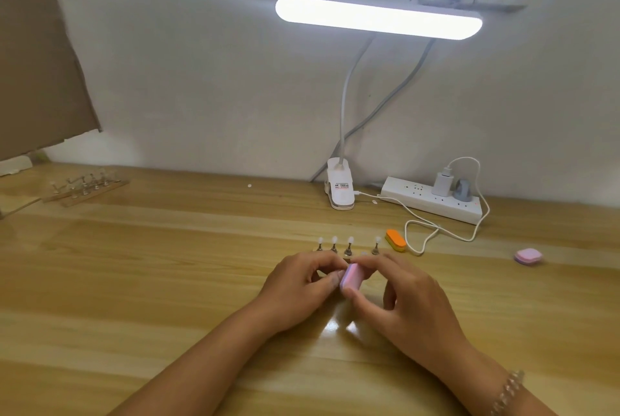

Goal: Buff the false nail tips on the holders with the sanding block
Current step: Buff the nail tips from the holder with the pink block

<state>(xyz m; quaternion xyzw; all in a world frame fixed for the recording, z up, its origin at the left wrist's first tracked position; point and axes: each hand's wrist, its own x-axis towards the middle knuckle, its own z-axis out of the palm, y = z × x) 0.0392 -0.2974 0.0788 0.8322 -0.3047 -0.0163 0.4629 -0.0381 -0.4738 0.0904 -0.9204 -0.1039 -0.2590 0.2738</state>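
A row of small metal holders (348,249) with white false nail tips (350,240) stands on the wooden table, just beyond my hands. My right hand (406,298) pinches a pink sanding block (350,278) between thumb and fingers. My left hand (302,284) has its fingers curled against the block's left side, holding something small that the fingers hide; a nail tip holder seems to be there, but I cannot tell for certain.
An orange sanding block (396,240) lies right of the holders, a pink block (528,256) further right. A clip lamp (340,189), a power strip (436,199) and a white cable (436,231) sit behind. Another set of holders (85,185) rests at the far left.
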